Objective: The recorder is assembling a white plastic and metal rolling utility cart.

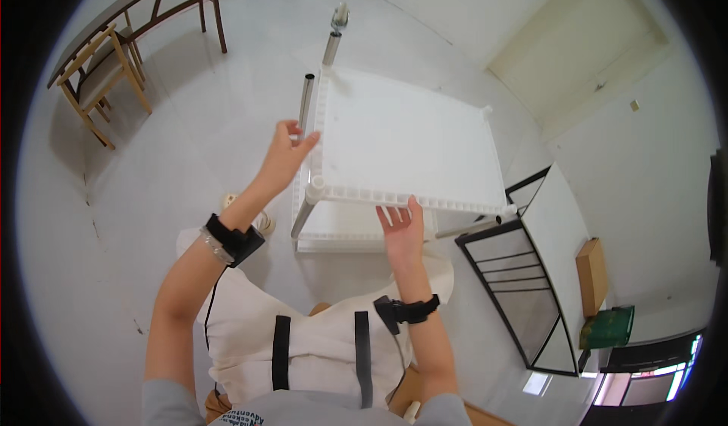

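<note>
A white plastic shelf panel point(409, 134) with a ribbed rim lies tilted in front of me, above a second white shelf point(341, 225). Metal tubes join the corners; one upright tube point(306, 96) rises beside the left edge. My left hand point(290, 153) is at that edge, its thumb touching the rim and its loosely bent fingers apart, near the tube. At the near edge, my right hand point(402, 232) has its thumb on the upper panel's rim and its fingers underneath. A caster wheel point(340, 16) tops the metal tube point(331, 49) at the far left corner.
A black-framed table point(557, 259) lies to the right, with a cardboard box point(591, 274) and a green container point(609, 327) beside it. A wooden chair point(98, 77) and a dark table point(152, 5) stand at the far left. A whitish object point(265, 223) is on the floor by my left forearm.
</note>
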### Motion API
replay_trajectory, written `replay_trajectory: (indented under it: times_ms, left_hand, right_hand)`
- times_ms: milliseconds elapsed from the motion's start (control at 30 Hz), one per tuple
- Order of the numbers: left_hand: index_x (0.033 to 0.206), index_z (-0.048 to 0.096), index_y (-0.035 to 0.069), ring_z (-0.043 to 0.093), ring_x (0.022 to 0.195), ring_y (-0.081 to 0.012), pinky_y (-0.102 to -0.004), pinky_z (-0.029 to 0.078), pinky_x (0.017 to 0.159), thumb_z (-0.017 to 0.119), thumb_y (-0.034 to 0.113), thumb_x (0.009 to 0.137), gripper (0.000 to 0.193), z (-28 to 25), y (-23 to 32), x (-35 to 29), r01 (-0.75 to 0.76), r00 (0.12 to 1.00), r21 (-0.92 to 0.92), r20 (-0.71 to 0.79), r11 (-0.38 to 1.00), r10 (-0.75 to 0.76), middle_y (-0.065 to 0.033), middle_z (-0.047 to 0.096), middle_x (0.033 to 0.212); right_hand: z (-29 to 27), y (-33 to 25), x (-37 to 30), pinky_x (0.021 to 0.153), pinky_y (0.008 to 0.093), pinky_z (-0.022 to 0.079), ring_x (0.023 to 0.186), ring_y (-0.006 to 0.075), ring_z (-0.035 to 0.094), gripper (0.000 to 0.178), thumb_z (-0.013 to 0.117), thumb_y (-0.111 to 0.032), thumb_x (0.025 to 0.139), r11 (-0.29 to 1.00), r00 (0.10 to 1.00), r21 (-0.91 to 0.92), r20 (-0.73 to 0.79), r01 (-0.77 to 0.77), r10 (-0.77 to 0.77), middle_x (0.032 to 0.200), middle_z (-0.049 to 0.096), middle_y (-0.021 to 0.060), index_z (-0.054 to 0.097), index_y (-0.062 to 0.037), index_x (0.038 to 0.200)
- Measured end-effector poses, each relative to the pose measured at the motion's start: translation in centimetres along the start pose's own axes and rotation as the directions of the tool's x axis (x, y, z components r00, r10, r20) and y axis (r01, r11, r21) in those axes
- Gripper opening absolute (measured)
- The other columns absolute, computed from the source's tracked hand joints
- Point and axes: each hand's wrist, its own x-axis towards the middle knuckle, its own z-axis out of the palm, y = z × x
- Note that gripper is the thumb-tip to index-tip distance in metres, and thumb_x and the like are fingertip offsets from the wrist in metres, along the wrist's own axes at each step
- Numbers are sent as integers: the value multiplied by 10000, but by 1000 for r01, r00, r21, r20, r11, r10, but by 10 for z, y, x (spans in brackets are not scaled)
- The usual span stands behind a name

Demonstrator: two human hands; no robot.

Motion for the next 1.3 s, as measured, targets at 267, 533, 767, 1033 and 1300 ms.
replay_trajectory:
  times_ms: [267, 533, 767, 1033, 1300]
  left_hand:
    - [1113, 367, -3, 521, 780, -148, -274, 442, 672, 536, 334, 850, 459, 31, -8, -11, 436, 895, -404, 293, 804, -338, -96, 526, 900]
    - [1013, 360, 29, 434, 639, -92, -240, 396, 552, 473, 282, 895, 301, 32, 17, -64, 420, 905, -486, 163, 766, -393, -32, 459, 740]
    - [1044, 346, 14, 457, 758, -120, -269, 402, 703, 453, 291, 908, 327, 22, 42, -117, 494, 869, -463, 229, 736, -440, -70, 472, 844]
    - [1175, 362, -27, 453, 1038, -267, -341, 349, 887, 463, 295, 897, 437, -29, -32, -19, -172, 948, 37, -265, 984, 176, -165, 455, 1122]
    - [1018, 514, -37, 453, 847, -176, -271, 346, 809, 376, 385, 916, 455, -28, -54, 56, -4, 999, -184, 33, 983, 11, -80, 524, 877]
  right_hand:
    - [26, 5, -2, 749, 327, 487, 902, 171, 551, 219, 522, -204, 869, 990, 987, 58, -110, 128, -121, 1017, 538, 52, 454, -72, 1031]
    - [25, 5, -15, 755, 339, 496, 933, 183, 557, 276, 399, -276, 920, 990, 935, -31, -324, 139, -142, 1069, 535, 60, 454, -61, 1084]
    - [1, -13, -40, 864, 348, 430, 1036, 193, 504, 356, 401, -287, 905, 993, 971, -99, -224, 65, -86, 1148, 495, 66, 404, -63, 1181]
    - [3, -30, -47, 885, 360, 401, 1072, 203, 483, 423, 353, -343, 908, 991, 975, -134, -217, 14, -43, 1179, 484, 74, 406, -47, 1206]
    - [-52, 46, -113, 892, 376, 406, 1155, 206, 412, 483, 531, -219, 824, 889, 980, -456, 193, 47, 48, 1234, 428, 92, 357, -35, 1235]
